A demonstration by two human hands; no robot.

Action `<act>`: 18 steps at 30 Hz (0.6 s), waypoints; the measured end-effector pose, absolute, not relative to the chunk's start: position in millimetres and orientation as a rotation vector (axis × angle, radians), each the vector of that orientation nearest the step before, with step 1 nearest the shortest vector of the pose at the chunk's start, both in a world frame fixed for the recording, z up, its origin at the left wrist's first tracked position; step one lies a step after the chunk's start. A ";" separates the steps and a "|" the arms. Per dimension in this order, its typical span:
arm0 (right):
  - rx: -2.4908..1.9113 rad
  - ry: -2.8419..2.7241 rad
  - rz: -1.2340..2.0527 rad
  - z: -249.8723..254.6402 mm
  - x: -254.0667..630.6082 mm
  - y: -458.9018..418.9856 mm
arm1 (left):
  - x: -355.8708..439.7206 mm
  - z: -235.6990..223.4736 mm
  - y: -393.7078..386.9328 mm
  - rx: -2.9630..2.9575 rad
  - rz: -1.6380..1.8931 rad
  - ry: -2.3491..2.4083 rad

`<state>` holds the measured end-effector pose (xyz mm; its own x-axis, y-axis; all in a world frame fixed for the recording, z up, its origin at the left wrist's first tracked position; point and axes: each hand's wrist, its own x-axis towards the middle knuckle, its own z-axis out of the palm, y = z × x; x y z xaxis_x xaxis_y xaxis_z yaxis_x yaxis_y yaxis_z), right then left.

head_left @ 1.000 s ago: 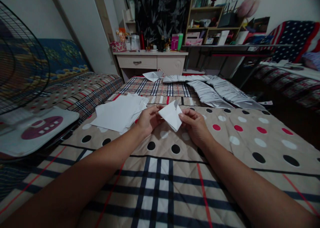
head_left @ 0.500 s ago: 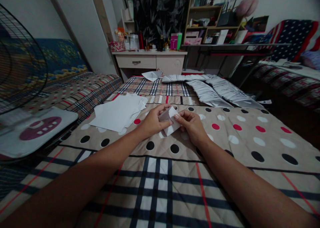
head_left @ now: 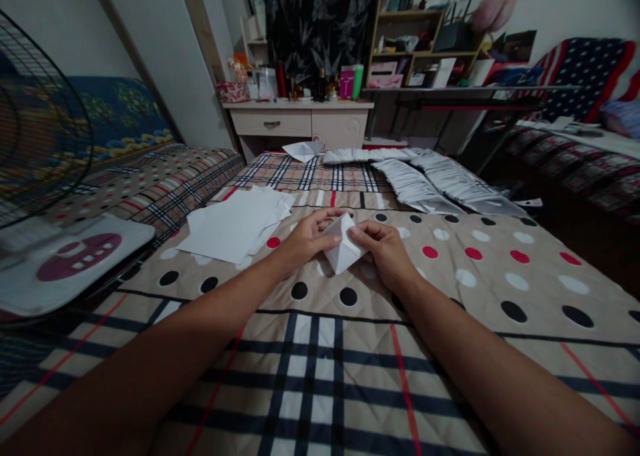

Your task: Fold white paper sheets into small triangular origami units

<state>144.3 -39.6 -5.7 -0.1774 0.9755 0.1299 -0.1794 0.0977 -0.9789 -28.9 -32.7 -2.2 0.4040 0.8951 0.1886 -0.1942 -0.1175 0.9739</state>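
A small piece of folded white paper (head_left: 341,251) is held between both hands above the dotted bedspread (head_left: 380,383). My left hand (head_left: 311,236) grips its left side, thumb pressed on the front face. On the right edge, my right hand (head_left: 383,246) pinches the paper between thumb and fingers. Its near end comes to a point, and a crease runs across the front. To the left lies a loose stack of white paper sheets (head_left: 233,226). Fingers behind the paper are partly hidden.
Rows of folded white papers (head_left: 417,186) lie packed together at the far right of the bed. A single folded paper (head_left: 303,151) rests at the far edge. A fan (head_left: 43,116) and a white folding table (head_left: 75,263) stand at left; a cabinet (head_left: 295,123) is behind.
The folded paper has turned between the hands: its near end now looks pointed and its front face flatter. Both hands stay in nearly the same place.
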 end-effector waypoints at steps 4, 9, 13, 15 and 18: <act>-0.900 -1.230 1.365 -6.8 144.5 -39.1 | -27.6 -1.3 -34.0 1.407 1.058 0.673; -0.905 -1.266 1.346 -6.8 143.6 -39.5 | -25.4 -2.1 -34.0 1.632 1.107 0.778; -0.888 -1.354 1.326 -5.7 142.0 -40.9 | -23.8 -1.0 -39.2 2.031 1.187 1.024; -0.895 -1.375 1.326 -5.2 141.1 -41.8 | -23.0 -0.5 -42.0 2.164 1.197 1.145; -0.912 -1.395 1.321 -5.5 140.7 -42.3 | -22.0 0.0 -43.6 2.249 1.236 1.232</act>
